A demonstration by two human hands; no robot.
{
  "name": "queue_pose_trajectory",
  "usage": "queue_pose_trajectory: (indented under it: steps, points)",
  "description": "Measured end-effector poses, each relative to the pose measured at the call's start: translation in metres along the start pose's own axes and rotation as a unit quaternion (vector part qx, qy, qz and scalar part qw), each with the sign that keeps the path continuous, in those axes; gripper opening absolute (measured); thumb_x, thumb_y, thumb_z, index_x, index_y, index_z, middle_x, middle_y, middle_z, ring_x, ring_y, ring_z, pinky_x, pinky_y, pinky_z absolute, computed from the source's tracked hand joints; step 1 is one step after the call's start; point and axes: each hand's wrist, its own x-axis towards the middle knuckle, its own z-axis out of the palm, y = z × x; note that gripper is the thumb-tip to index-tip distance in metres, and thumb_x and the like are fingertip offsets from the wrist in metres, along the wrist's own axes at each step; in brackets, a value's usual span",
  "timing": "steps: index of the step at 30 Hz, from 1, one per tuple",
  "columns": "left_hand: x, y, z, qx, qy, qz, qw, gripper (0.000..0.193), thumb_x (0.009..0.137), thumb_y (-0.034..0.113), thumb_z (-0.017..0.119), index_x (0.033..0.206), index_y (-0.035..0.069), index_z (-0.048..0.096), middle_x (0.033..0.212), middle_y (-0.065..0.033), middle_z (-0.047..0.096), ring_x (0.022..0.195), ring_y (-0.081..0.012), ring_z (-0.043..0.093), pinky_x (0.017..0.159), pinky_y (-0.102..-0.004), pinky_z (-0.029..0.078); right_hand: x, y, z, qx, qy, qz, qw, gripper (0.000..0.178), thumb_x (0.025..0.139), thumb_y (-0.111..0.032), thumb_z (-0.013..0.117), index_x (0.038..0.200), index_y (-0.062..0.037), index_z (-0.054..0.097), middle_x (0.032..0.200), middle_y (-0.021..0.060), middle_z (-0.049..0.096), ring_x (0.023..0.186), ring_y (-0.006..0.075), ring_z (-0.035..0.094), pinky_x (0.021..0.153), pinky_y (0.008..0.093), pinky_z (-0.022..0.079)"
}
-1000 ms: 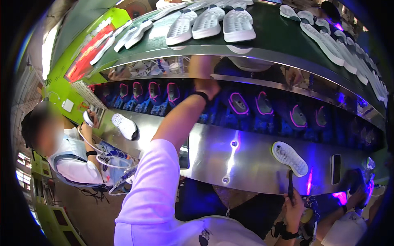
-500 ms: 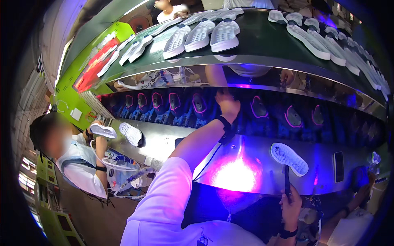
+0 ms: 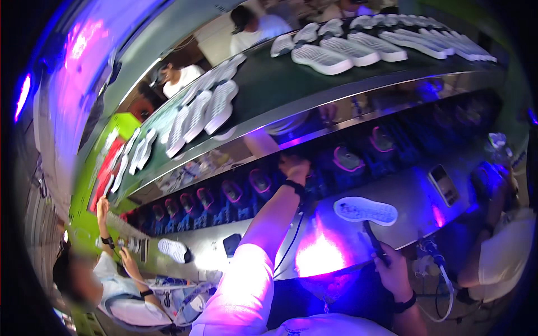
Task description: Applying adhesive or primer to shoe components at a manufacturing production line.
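Observation:
My left hand (image 3: 295, 166) reaches forward to the row of dark shoe uppers with pink edges, between one upper (image 3: 260, 181) and another (image 3: 348, 159). Its fingers are smeared and partly lost against the dark row, so any hold there is unclear. In my right hand (image 3: 395, 271) is a dark-handled brush (image 3: 374, 244), gripped near its lower end. The brush's far end meets the near edge of a white shoe sole (image 3: 366, 211), which lies on the metal bench. Whether the tip touches the sole or lies under its edge I cannot tell.
A green conveyor belt (image 3: 269, 92) with several white soles runs above the shoe row. On the metal bench (image 3: 280, 235) lie a phone (image 3: 444, 185) and another white sole (image 3: 174, 250). A co-worker (image 3: 120, 297) is at the left, another person's sleeve (image 3: 501, 255) at the right.
The whole view has tilted and shifted. The co-worker at left has raised an arm toward the belt, and the sole they held no longer shows in their hands. My right hand still holds the brush.

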Motion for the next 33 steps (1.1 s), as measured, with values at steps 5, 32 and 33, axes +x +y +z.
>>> queue_pose_trajectory:
  steps: [5,32,33]
  points:
    - [-0.045,-0.082,-0.011,-0.715,-0.196,-0.122,0.660,0.057,0.085,0.019,0.063,0.142,0.014,0.055,0.102,-0.0127,0.068,0.082,-0.0270,0.068,0.074,-0.0507,0.055,-0.014,0.000,-0.014,0.029,0.012,-0.044,0.999,0.048,0.090,0.009,0.061,0.137,0.0017,0.058,0.100,0.0066,0.073,0.069,0.0081,0.061,0.063,0.0248,0.052]
    - [-0.350,-0.161,-0.135,-0.061,0.131,0.626,0.766,0.070,0.074,0.025,0.074,0.136,0.003,0.053,0.122,-0.0146,0.063,0.104,-0.0309,0.065,0.084,-0.0466,0.052,-0.063,-0.034,-0.023,0.075,0.053,-0.081,0.992,0.033,0.093,-0.002,0.070,0.125,0.0070,0.066,0.091,0.0029,0.069,0.076,0.0085,0.063,0.067,0.0221,0.049]
    - [-0.343,-0.164,-0.165,-0.162,0.112,0.581,0.790,0.076,0.071,0.027,0.079,0.138,0.001,0.051,0.124,-0.0163,0.062,0.108,-0.0333,0.064,0.087,-0.0476,0.052,-0.061,-0.031,-0.021,0.034,0.051,-0.075,0.995,0.033,0.093,-0.003,0.071,0.124,0.0066,0.067,0.090,0.0025,0.069,0.075,0.0085,0.062,0.067,0.0222,0.049]
